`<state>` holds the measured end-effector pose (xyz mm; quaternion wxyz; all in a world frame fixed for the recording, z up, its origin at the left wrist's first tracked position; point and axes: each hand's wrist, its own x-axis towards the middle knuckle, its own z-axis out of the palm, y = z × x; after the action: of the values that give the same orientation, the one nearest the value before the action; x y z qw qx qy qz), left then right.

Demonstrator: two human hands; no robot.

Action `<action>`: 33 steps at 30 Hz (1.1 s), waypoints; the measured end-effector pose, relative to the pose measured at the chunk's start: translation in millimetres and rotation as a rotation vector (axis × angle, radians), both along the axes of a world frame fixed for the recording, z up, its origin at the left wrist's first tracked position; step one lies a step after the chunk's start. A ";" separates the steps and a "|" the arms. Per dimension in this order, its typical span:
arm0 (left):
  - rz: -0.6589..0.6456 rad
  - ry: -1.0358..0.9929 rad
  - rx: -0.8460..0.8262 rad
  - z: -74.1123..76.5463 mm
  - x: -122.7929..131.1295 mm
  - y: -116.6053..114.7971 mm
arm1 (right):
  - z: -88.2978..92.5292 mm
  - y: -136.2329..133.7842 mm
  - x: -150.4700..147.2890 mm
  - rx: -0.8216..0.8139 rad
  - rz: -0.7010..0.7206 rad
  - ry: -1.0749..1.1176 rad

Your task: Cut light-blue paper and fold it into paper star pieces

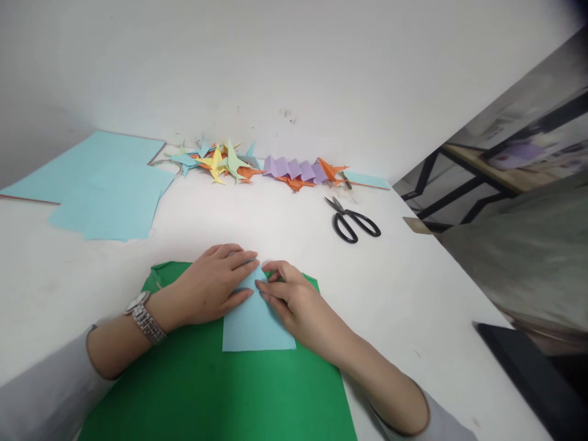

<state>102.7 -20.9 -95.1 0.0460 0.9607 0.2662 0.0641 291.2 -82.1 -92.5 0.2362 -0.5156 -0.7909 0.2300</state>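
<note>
A light blue sheet of paper (257, 327) lies on a green mat (202, 386), its lower edge straight and its upper part partly folded. My left hand (214, 285) rests flat across the paper's upper left, fingers stretched out and thumb apart; a metal watch (146, 315) is on that wrist. From the other side, my right hand (291, 297) has its fingers bent and closed at the paper's fold near the middle. Both hands cover parts of the upper half, so the full shape of the fold is hidden.
Black-handled scissors (351, 220) lie right of centre on the white table (413, 318). Folded paper figures (225, 162) and a pleated purple paper (294, 168) sit along the wall. Larger light blue sheets (110, 190) are at the left. A dark flat object (519, 361) lies at the right edge.
</note>
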 end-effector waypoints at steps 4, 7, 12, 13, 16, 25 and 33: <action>-0.053 0.009 -0.036 3.1 -3.7 2.0 | 3.3 -1.1 -0.1 0.012 0.020 -0.042; -0.080 -0.008 -0.039 4.8 -6.0 3.3 | 5.1 -2.3 1.0 0.046 0.050 -0.105; -0.077 0.015 -0.028 5.9 -5.5 2.1 | 5.7 -1.9 5.0 0.023 0.054 -0.080; -0.073 0.021 -0.026 6.2 -5.3 1.7 | 6.0 -1.3 6.0 0.006 0.059 -0.064; -0.068 0.031 -0.026 7.4 -5.5 0.7 | 7.7 0.8 8.4 -0.039 0.082 -0.018; -0.097 0.019 -0.028 7.8 -7.1 1.6 | 9.2 -0.5 7.5 -0.026 0.094 -0.059; -0.114 0.002 -0.014 3.8 -7.8 1.8 | 12.2 -1.1 9.1 0.022 0.116 -0.165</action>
<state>94.9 -19.1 -91.3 0.0561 0.9740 0.2113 0.0587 300.3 -83.2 -80.3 0.1624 -0.4835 -0.8386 0.1913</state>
